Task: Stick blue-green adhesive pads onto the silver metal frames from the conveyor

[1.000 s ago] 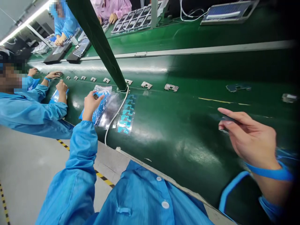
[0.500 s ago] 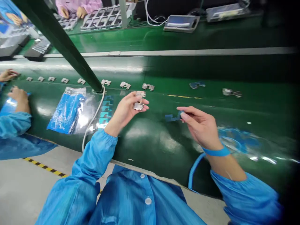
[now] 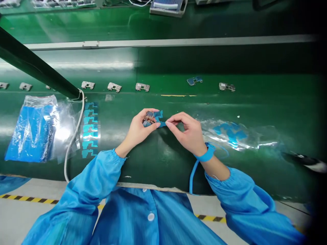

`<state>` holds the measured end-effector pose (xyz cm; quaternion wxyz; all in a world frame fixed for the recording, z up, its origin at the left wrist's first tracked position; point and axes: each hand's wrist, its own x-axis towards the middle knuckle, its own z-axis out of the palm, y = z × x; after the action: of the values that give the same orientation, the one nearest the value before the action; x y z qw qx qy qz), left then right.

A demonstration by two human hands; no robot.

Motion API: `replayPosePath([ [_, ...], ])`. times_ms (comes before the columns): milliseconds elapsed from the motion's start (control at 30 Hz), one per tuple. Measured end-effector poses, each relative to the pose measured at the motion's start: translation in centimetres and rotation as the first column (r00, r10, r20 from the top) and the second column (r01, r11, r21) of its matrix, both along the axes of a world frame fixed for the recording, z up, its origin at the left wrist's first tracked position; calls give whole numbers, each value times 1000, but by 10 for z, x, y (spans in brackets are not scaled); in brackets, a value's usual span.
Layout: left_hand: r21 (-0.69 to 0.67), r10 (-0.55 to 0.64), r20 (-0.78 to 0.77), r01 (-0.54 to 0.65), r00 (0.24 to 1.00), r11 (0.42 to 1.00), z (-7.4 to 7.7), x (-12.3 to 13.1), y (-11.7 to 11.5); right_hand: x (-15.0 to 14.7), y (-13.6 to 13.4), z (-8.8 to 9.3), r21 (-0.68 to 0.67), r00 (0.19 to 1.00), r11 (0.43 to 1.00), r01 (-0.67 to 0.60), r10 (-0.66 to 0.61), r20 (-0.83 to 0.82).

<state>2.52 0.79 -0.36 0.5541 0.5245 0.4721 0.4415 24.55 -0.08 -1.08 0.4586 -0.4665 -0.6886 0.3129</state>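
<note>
The left hand [image 3: 138,127] cradles a small metal bracket [image 3: 148,119] in curled fingers, while the right hand [image 3: 186,131] pinches a blue adhesive film piece [image 3: 160,118] between thumb and forefinger, its end against the bracket. Both are over the green surface [image 3: 173,166], between a sheet of blue die-cut pieces [image 3: 90,131] and a crumpled clear film [image 3: 230,134].

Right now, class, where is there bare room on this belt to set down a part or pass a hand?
Bare green belt lies between the sheet of blue pieces and the left hand, and another strip runs between the row of metal frames and the right hand. It is crowded at far left, around the plastic bag and white cable.
</note>
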Motion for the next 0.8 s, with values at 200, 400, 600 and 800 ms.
replayPosePath([
  [200,3,-55,-18,55,998,998,4,-5,-1,5,2,1,162,983,983,-87,59,171],
  [400,31,-86,-28,87,996,996,4,-4,-2,8,3,-1,173,971,975,-138,98,219],
  [600,-201,-34,256,88,966,976,0,0,-3,10,4,2,165,980,985,-58,25,199],
  [800,-194,-36,354,111,935,975,-3,2,-4,3,-3,9,-155,990,984,-88,69,-124],
])
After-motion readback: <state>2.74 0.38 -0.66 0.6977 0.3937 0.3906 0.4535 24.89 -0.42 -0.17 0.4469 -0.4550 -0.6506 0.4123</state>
